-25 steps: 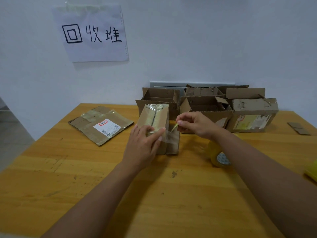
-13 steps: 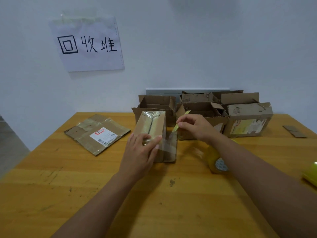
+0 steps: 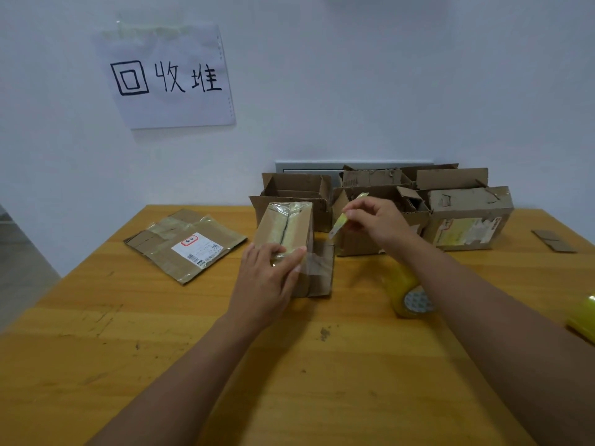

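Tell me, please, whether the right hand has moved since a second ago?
Yes. The right hand, pinching the tape strip, has risen up and away from the taped box.

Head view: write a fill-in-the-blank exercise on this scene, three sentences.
The left hand rests on the taped box, which stands on the ____.
The right hand pinches a thin yellowish object; the paper sign hangs on the ____.
The flattened box with the white label lies to the taped box's ____.
Missing: table; wall; left.
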Tool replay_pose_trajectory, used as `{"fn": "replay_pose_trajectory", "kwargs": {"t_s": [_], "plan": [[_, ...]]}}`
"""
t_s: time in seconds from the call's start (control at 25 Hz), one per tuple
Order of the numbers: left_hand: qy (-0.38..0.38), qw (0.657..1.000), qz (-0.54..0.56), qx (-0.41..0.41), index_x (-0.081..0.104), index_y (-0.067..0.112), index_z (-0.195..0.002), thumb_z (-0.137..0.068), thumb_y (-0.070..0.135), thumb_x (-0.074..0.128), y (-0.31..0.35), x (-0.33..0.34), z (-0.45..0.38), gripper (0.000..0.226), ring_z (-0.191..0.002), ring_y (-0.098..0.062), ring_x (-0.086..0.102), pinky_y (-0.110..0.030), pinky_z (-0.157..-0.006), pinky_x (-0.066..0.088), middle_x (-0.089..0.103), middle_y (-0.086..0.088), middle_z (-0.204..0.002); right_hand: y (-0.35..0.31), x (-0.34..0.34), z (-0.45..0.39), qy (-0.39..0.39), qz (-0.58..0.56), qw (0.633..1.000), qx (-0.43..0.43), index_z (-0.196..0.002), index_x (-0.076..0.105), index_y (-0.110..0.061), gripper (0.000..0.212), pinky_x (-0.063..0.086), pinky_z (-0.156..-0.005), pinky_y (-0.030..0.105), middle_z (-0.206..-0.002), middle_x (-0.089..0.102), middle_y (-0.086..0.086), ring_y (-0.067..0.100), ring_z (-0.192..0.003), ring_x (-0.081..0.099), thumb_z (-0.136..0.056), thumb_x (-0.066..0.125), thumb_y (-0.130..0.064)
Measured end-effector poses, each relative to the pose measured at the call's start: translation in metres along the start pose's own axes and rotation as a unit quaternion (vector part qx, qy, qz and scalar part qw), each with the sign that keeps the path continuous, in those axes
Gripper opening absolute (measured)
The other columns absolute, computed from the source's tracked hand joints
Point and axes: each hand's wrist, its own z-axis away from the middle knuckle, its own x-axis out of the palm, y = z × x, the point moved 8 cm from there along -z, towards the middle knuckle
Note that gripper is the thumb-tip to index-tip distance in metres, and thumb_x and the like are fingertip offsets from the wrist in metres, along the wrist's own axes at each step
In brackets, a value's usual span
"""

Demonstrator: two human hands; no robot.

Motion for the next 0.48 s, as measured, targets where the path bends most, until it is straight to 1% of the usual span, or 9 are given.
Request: {"fn": "replay_pose_trajectory", "kwargs": {"t_s": [0.04, 0.08, 0.12, 0.2, 0.28, 0.36, 0.4, 0.48], "plan": [[0.0, 1.0, -0.002, 0.003, 0.056, 0.032, -0.137, -0.101, 0.044, 0.033, 0.0, 0.0, 0.0, 0.044, -0.116, -0.024, 0.049, -0.048, -0.114, 0.024, 0.052, -0.006, -0.121, -0.009, -0.001, 0.005, -0.012, -0.01, 1.0, -0.001, -0.099, 0.066, -0.014, 0.014, 0.054, -0.067, 0.018, -0.094, 0.066, 0.006, 0.016, -0.082, 0.064, -0.097, 0.055, -0.006], [0.0, 1.0, -0.002, 0.006, 0.056, 0.032, -0.136, -0.1, 0.044, 0.034, 0.0, 0.001, -0.001, 0.044, -0.115, -0.025, 0.049, -0.05, -0.112, 0.027, 0.052, -0.007, -0.12, -0.018, 0.001, 0.013, -0.045, -0.019, 0.999, -0.001, -0.104, 0.063, -0.014, 0.016, 0.054, -0.067, 0.02, -0.096, 0.064, 0.008, 0.016, -0.079, 0.064, -0.096, 0.053, -0.004], [0.004, 1.0, -0.002, 0.01, 0.057, 0.031, -0.136, -0.1, 0.043, 0.036, -0.001, 0.001, -0.001, 0.043, -0.112, -0.025, 0.049, -0.052, -0.11, 0.031, 0.053, -0.007, -0.119, -0.025, 0.008, 0.025, -0.095, -0.022, 0.995, 0.003, -0.11, 0.057, -0.014, 0.019, 0.054, -0.066, 0.022, -0.096, 0.061, 0.012, 0.017, -0.076, 0.063, -0.096, 0.052, -0.002], [0.016, 1.0, -0.006, 0.017, 0.06, 0.03, -0.134, -0.1, 0.041, 0.039, -0.001, 0.001, -0.002, 0.042, -0.107, -0.025, 0.049, -0.055, -0.103, 0.037, 0.054, -0.008, -0.116, -0.025, 0.029, 0.057, -0.213, -0.004, 0.977, 0.02, -0.116, 0.044, -0.014, 0.028, 0.051, -0.063, 0.023, -0.086, 0.056, 0.014, 0.018, -0.069, 0.058, -0.094, 0.053, 0.001], [0.02, 1.0, -0.008, 0.018, 0.06, 0.029, -0.134, -0.1, 0.04, 0.039, 0.0, 0.001, -0.002, 0.041, -0.106, -0.025, 0.049, -0.055, -0.1, 0.038, 0.054, -0.008, -0.115, -0.005, 0.053, 0.093, -0.327, 0.064, 0.942, 0.045, -0.118, 0.04, -0.012, 0.032, 0.048, -0.062, 0.023, -0.078, 0.056, 0.004, 0.013, -0.067, 0.055, -0.093, 0.056, 0.0], [0.018, 1.0, -0.004, 0.014, 0.06, 0.029, -0.134, -0.1, 0.04, 0.039, 0.0, 0.0, -0.002, 0.042, -0.107, -0.025, 0.049, -0.055, -0.101, 0.038, 0.055, -0.009, -0.116, 0.026, 0.072, 0.122, -0.413, 0.157, 0.895, 0.067, -0.12, 0.043, -0.014, 0.031, 0.047, -0.067, 0.03, -0.077, 0.058, -0.002, 0.01, -0.071, 0.055, -0.093, 0.057, -0.005], [0.017, 1.0, 0.0, 0.011, 0.06, 0.029, -0.134, -0.099, 0.041, 0.038, 0.001, -0.001, -0.002, 0.042, -0.108, -0.025, 0.049, -0.054, -0.101, 0.038, 0.055, -0.009, -0.116, 0.04, 0.078, 0.132, -0.435, 0.206, 0.873, 0.074, -0.121, 0.047, -0.018, 0.03, 0.046, -0.069, 0.033, -0.079, 0.057, -0.004, 0.011, -0.073, 0.054, -0.094, 0.056, -0.01], [0.015, 1.0, 0.002, 0.011, 0.06, 0.03, -0.134, -0.099, 0.041, 0.038, 0.001, -0.002, -0.002, 0.042, -0.108, -0.026, 0.049, -0.055, -0.1, 0.039, 0.055, -0.009, -0.117, 0.059, 0.081, 0.141, -0.442, 0.313, 0.837, 0.073, -0.121, 0.052, -0.023, 0.026, 0.042, -0.068, 0.03, -0.08, 0.054, -0.01, 0.009, -0.074, 0.05, -0.095, 0.055, -0.018]]}}
